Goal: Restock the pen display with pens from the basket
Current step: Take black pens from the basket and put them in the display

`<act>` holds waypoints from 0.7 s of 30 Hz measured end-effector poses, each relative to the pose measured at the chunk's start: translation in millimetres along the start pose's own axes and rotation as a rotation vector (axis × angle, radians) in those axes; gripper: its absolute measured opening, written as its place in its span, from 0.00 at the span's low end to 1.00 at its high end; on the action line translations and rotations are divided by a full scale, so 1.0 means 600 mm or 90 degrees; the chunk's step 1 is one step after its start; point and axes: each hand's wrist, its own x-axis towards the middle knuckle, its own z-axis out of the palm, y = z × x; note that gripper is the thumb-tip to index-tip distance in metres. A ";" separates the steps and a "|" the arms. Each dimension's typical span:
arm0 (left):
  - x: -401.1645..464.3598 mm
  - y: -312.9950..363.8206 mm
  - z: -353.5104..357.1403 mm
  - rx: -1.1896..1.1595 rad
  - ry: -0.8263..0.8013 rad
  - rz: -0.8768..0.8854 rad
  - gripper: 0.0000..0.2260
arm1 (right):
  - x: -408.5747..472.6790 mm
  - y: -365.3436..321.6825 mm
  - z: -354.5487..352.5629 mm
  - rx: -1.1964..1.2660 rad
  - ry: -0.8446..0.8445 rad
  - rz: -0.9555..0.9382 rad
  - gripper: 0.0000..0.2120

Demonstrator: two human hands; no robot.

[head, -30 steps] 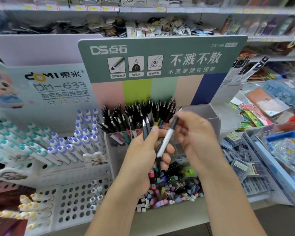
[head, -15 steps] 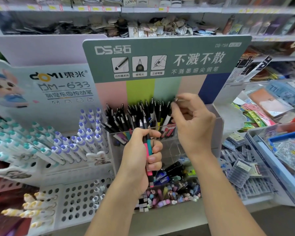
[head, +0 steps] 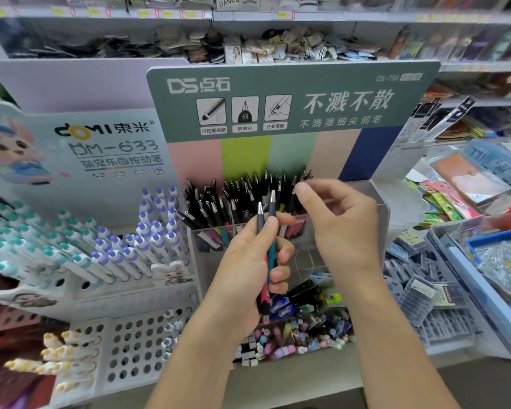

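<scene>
Clear display box [head: 378, 219] right side open; right hand [head: 341, 222] seemingly pinching pen.

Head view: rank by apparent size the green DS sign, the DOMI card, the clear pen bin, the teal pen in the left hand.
1. Green DS sign.
2. DOMI card, though the frame edge crops its left side.
3. Clear pen bin, partly hidden by both hands.
4. Teal pen, smallest, even this near the camera.
</scene>
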 end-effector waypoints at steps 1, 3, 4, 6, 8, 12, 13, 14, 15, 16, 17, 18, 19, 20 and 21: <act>0.000 0.000 0.001 0.008 -0.017 -0.012 0.10 | -0.004 -0.007 -0.004 0.078 -0.092 0.106 0.07; 0.000 0.000 0.006 0.019 -0.051 -0.039 0.09 | -0.009 -0.010 -0.012 0.161 -0.261 0.234 0.13; 0.000 0.000 0.008 0.025 -0.062 -0.045 0.09 | -0.010 -0.008 -0.016 0.191 -0.303 0.267 0.15; 0.000 -0.003 0.014 0.042 -0.065 -0.031 0.10 | -0.009 -0.002 -0.025 0.242 -0.330 0.303 0.14; 0.002 -0.005 0.017 0.062 -0.046 -0.009 0.12 | -0.009 0.006 -0.029 0.291 -0.301 0.313 0.14; 0.008 -0.005 0.012 0.158 0.042 -0.015 0.14 | 0.013 0.011 -0.044 0.386 -0.002 0.153 0.09; 0.009 -0.005 0.009 0.178 0.059 -0.015 0.14 | 0.021 0.005 -0.049 0.369 0.064 0.082 0.07; 0.010 -0.005 0.007 0.181 0.075 -0.011 0.14 | 0.028 0.000 -0.053 0.322 0.118 0.009 0.07; 0.011 -0.005 0.005 0.160 0.091 -0.006 0.14 | 0.033 -0.005 -0.053 0.265 0.155 -0.060 0.09; 0.011 -0.005 0.003 0.119 0.105 -0.003 0.14 | 0.035 -0.006 -0.048 0.206 0.175 -0.116 0.13; 0.010 -0.003 0.003 0.065 0.113 -0.002 0.15 | 0.035 -0.008 -0.039 0.148 0.182 -0.160 0.16; 0.008 -0.001 0.002 0.005 0.111 0.001 0.15 | 0.032 -0.007 -0.028 0.090 0.189 -0.196 0.18; 0.006 0.001 0.003 -0.051 0.101 0.011 0.15 | 0.030 -0.003 -0.016 0.042 0.192 -0.222 0.19; 0.004 0.002 0.003 -0.094 0.089 0.024 0.14 | 0.029 0.003 -0.005 0.008 0.194 -0.240 0.19; 0.002 0.003 0.002 -0.126 0.080 0.037 0.13 | 0.028 0.010 0.003 -0.013 0.192 -0.254 0.19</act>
